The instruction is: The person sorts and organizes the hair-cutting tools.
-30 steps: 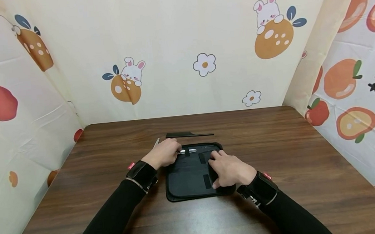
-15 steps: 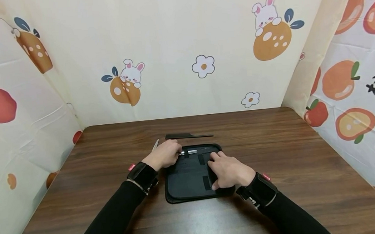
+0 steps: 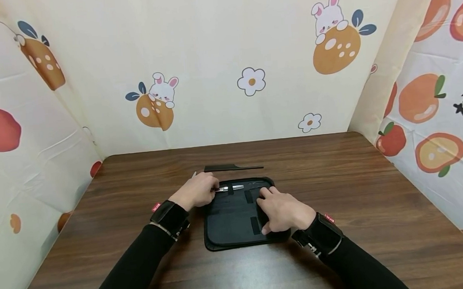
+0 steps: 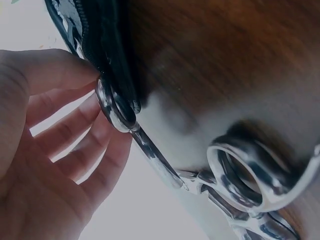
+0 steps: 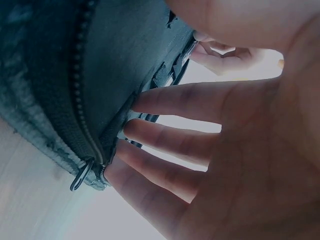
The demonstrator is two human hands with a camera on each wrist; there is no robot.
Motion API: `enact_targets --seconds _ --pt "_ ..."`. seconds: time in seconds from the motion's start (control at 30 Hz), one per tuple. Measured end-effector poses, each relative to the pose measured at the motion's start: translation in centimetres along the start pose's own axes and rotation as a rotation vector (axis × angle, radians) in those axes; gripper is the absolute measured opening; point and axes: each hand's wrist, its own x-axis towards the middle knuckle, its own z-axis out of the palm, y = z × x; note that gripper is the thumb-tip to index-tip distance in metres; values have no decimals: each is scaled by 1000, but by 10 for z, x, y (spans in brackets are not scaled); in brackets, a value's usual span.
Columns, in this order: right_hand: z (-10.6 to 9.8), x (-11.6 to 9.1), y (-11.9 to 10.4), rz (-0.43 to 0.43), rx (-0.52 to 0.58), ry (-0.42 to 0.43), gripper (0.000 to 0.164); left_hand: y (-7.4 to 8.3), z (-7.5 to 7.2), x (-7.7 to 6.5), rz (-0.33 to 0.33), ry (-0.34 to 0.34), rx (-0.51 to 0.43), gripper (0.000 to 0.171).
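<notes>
A black zippered case lies unfolded on the wooden table. Silver scissors sit under an elastic loop along its far side. At the case's left edge, my left hand pinches a finger ring of these scissors between thumb and fingertips. Beside that hand in the left wrist view rests a second pair of metal scissors, its handle ring and curved finger rest showing. My right hand rests on the case's right part, fingers spread and straight, the tips against its inner side in the right wrist view.
A black comb with a thin tail lies just beyond the case. A metal zipper pull hangs at the case's corner. Printed cloth hangs behind the table and along both sides.
My left hand has drawn back slightly to the left, showing more of the scissors at the case's left edge. The right hand and the case stay in place.
</notes>
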Motion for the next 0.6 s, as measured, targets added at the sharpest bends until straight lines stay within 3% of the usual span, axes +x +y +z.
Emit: enact_targets --seconds 0.6 --pt "0 -1 0 -9 -2 11 65 -2 1 -3 -2 23 -10 15"
